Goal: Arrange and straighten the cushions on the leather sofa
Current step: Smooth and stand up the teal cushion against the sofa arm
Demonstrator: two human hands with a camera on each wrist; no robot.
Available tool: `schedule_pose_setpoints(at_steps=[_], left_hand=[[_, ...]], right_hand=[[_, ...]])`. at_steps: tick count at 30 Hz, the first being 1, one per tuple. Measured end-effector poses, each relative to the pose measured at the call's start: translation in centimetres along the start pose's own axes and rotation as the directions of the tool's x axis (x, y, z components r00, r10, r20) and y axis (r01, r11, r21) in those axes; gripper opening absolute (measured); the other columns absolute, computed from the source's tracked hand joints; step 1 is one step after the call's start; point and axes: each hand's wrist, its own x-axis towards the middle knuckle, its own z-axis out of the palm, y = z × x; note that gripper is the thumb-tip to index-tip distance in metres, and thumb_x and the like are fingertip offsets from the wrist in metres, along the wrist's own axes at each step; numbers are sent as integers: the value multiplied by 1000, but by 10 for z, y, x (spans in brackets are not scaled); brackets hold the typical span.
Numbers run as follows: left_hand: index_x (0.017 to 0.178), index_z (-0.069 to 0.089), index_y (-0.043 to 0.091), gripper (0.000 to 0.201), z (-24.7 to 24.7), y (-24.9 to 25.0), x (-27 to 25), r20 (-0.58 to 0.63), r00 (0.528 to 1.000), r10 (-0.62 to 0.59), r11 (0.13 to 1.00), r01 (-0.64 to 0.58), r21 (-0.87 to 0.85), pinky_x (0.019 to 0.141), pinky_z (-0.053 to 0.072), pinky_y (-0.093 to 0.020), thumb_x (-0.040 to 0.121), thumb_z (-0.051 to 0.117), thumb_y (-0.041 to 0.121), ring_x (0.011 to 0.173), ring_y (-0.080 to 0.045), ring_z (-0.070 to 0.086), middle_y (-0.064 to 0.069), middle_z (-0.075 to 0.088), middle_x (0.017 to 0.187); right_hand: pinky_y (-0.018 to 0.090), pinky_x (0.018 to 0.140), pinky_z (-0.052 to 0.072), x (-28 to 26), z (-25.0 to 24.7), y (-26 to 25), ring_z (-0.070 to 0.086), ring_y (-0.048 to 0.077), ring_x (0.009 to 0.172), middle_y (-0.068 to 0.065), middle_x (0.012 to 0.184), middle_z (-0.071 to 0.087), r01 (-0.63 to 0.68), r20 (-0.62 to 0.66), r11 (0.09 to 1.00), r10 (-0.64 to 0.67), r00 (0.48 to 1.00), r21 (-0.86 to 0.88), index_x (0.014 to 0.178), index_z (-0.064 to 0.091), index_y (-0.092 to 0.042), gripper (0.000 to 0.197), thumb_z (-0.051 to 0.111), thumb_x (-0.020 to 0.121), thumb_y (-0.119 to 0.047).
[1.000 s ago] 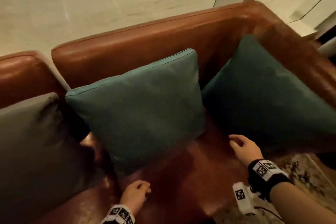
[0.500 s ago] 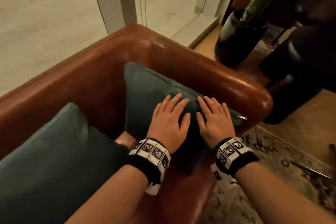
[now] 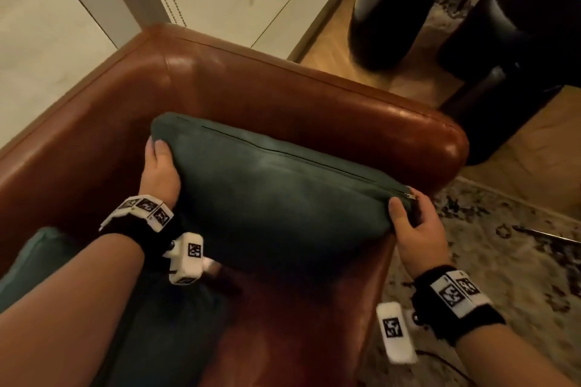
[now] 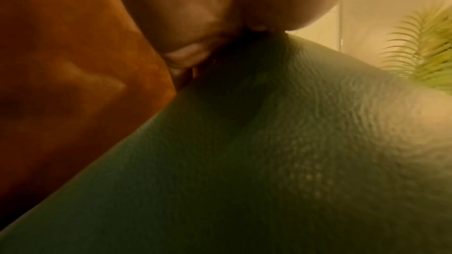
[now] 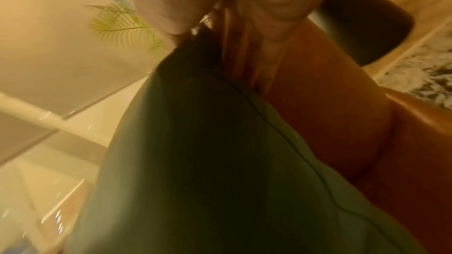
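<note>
Teal fabric fills both grips: the left hand (image 3: pixel 160 166) clutches one end of the cushion (image 3: pixel 283 198), the right hand (image 3: pixel 415 229) pinches the zipper corner, likely to square it against the sofa's armrest (image 3: pixel 361 122). From overhead the cushion stands on the seat beside that armrest. Only the wrist cameras show fern fronds (image 4: pixel 425 49) beyond the armrest.

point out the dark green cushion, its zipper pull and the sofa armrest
dark green cushion (image 3: pixel 276 198), head view, middle of its front face
zipper pull (image 3: pixel 409 196), head view, metal tab at the cushion's right corner
sofa armrest (image 3: pixel 393 126), head view, its rounded leather top
</note>
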Motion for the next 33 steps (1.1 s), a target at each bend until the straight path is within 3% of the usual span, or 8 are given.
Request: schedule_pose_setpoints(at_steps=[3, 9, 15, 17, 19, 21, 23, 33], left_hand=[[155, 15, 20, 59, 0, 7, -3, -58, 997, 49, 998, -47, 41, 116, 15, -30, 103, 21, 47, 147, -25, 23, -4, 24, 160], [144, 33, 21, 48, 3, 16, -7, 39, 987, 157, 984, -159, 74, 96, 30, -32, 104, 24, 45, 129, -34, 46, -10, 49, 142], [149, 18, 20, 57, 17, 11, -12, 3, 993, 120, 951, -115, 287, 104, 34, -47, 100, 37, 40, 129, -42, 44, -18, 39, 147], [153, 12, 27, 65, 19, 19, -31, -28, 896, 444, 808, -386, 445, 115, 21, -50, 96, 42, 40, 144, -35, 26, -9, 23, 158], [152, 20, 31, 59, 39, 26, -58, 215, 685, 696, 536, -695, 480, 119, 9, -49, 96, 36, 42, 149, -28, 15, 0, 22, 160], [151, 26, 34, 55, 71, 25, -84, 503, 511, 697, 301, -845, 441, 121, 6, -50, 97, 23, 44, 149, -22, 17, 6, 27, 159], [153, 17, 36, 57, 92, 15, -86, 638, 471, 608, 170, -863, 475, 121, 3, -51, 97, 15, 47, 151, -20, 12, 9, 21, 161], [153, 15, 37, 57, 42, 4, -4, 472, 715, 516, 269, -658, 703, 122, 0, -48, 98, 12, 51, 151, -23, 6, 4, 17, 163]], right_hand=[[6, 78, 44, -2, -5, -7, 60, 7, 98, -2, 109, 64, 90, -99, 989, -101, 990, -117, 125, 57, -16, 38, 60, 93, -35], [19, 82, 38, 0, -22, -22, 56, 8, 96, -6, 103, 62, 104, -260, 962, -170, 950, -251, 120, 63, -15, 34, 60, 94, -37], [29, 96, 42, -9, -32, -28, 54, 22, 118, 8, 130, 56, 34, -267, 923, -146, 953, -383, 136, 49, -16, 59, 71, 85, -34], [34, 107, 36, -28, -20, -50, 44, 21, 128, 7, 138, 48, 227, -208, 835, -371, 905, -502, 140, 44, -17, 55, 65, 90, -27], [37, 115, 28, -44, 16, -66, 35, 16, 137, 2, 146, 44, 365, -28, 760, -449, 893, -538, 142, 43, -19, 47, 51, 96, -27], [43, 121, 15, -48, 62, -68, 24, 14, 145, -2, 155, 35, 400, 173, 680, -378, 910, -615, 148, 37, -23, 51, 38, 99, -33], [44, 122, 1, -41, 88, -56, 11, 14, 150, -5, 161, 22, 373, 257, 525, -283, 924, -765, 153, 24, -28, 56, 26, 100, -43], [34, 121, -7, -20, 29, -25, -9, 12, 150, -9, 164, 2, 184, 126, 390, -169, 978, -902, 156, 6, -31, 60, 8, 99, -51]])
